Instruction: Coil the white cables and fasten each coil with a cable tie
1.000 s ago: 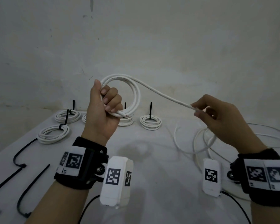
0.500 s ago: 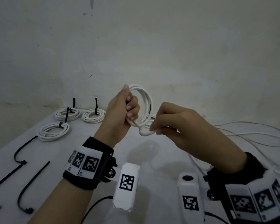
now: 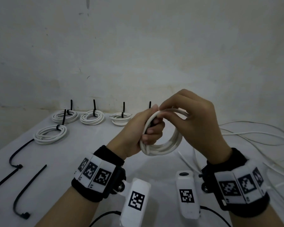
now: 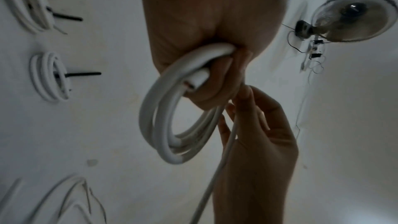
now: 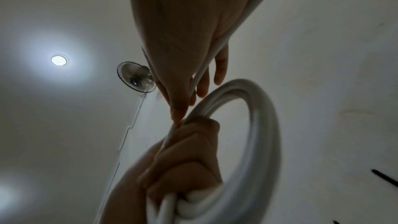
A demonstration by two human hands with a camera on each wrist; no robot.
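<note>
Hands: R [image 3: 192, 122] now atop coil [image 3: 164, 145], L [image 3: 138, 133] still gripping

A white-covered table [image 3: 88, 161] was noted against a stained, pale wall [image 3: 138, 54]. A wall fan [image 4: 353, 18] and a lit ceiling lamp [image 5: 58, 60] were recorded overhead.

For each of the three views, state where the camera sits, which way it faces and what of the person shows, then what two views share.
Head: worn on the head, facing forward and down at the table; both forearms, left hand gripping the coil, right hand pinching its top.
Left wrist: on the left wrist, facing up along the palm; both hands, coil, wall fan.
Right wrist: on the right wrist, facing up at the ceiling light; both hands, coil.
Shared: both wrist views show the fan.
</note>
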